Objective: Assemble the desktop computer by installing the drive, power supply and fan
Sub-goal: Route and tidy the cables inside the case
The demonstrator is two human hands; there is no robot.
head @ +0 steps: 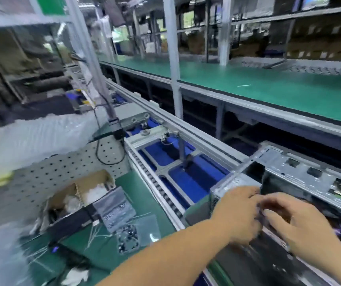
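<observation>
Head view, and both hands are down in the open grey sheet-metal computer case [301, 172] at lower right; the fingers [254, 211] of the left hand [240, 213] are curled inward, and the right hand [295, 221] has its fingertips [268, 212] bent in to meet them; between the two sets of fingertips sits something small and dark, a connector or cable end perhaps, too blurred to name; both hands look to be pinching it, though the motion blur makes that a judgement.

Just beyond the left fingers is the silver boxy block [227, 187] at the case's near corner, possibly the power supply or drive bay; I cannot say which. Past the right fingers runs the perforated metal case wall with dark cut-outs.

Well to the left of the hands, on the green bench mat [161, 203], lie clear plastic bags of small dark screws [127, 238] and an open cardboard box [79, 195] of white packing; behind the fingers runs the roller conveyor with blue trays [184, 178].

My read: a plug-in or fitting step inside the chassis, mid-assembly; next calls for lining the small part up with its seat and pressing it home squarely, then likely reaching left for screws.
</observation>
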